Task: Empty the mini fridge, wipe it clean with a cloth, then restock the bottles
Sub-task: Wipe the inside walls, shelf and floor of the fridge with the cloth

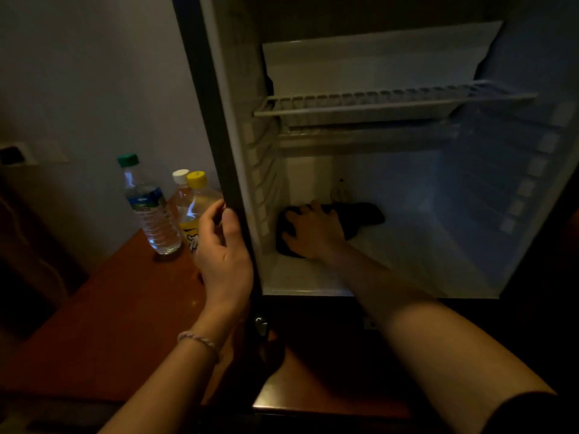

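Observation:
The mini fridge point(407, 189) stands open with no bottles inside. My right hand point(313, 230) reaches deep into the lower compartment and presses a dark cloth point(360, 214) flat on the white floor near the back left corner. My left hand point(224, 245) grips the dark left front edge of the fridge, thumb on the front, fingers round the outer side. Three bottles stand on the wooden table to the left: a clear one with a green cap point(147, 205), one with a white cap point(181, 189) and one with a yellow cap and yellow label point(195, 205).
A white wire shelf point(376, 103) spans the fridge above my right hand. The reddish wooden table point(109, 308) carries the bottles and runs on under the fridge. A wall socket point(14, 153) sits on the wall at far left.

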Motion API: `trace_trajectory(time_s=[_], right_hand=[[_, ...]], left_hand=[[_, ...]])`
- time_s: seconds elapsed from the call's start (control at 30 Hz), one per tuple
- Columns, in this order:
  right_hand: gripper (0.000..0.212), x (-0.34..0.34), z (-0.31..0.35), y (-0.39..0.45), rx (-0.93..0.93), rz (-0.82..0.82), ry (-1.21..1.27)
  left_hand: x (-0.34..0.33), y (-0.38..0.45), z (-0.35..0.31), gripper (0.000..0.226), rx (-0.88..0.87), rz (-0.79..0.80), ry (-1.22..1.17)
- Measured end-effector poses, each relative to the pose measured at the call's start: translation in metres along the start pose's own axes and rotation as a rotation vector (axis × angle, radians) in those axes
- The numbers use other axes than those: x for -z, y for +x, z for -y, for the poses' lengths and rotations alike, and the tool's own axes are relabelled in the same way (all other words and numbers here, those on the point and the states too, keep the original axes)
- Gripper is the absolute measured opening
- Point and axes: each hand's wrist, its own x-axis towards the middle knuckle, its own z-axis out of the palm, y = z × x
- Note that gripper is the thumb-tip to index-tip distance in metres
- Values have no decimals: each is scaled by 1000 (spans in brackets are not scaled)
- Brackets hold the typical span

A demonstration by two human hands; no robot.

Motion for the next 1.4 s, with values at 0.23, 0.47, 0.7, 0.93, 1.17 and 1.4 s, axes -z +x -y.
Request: trace_trajectory(time_s=[0.23, 0.47, 0.7, 0.93, 1.17, 1.4], right_hand=[[74, 4, -6, -35, 164, 34, 96], [84, -2, 4, -80, 346, -160, 14], [43, 9, 9, -105, 351, -300, 217], [63, 22, -13, -54, -211, -370, 753], [59, 7, 20, 18, -409, -285, 789], [43, 9, 48, 35, -601, -418, 1105]], left_hand=[[2, 27, -24, 68, -3, 79, -31], [-20, 30, -50, 19, -51, 50, -16], [-25, 27, -49, 22, -48, -32, 41], [-29, 25, -47, 30, -45, -44, 11], [-28, 29, -34, 35, -94, -73, 5], [-28, 31, -27, 26, -126, -90, 17]])
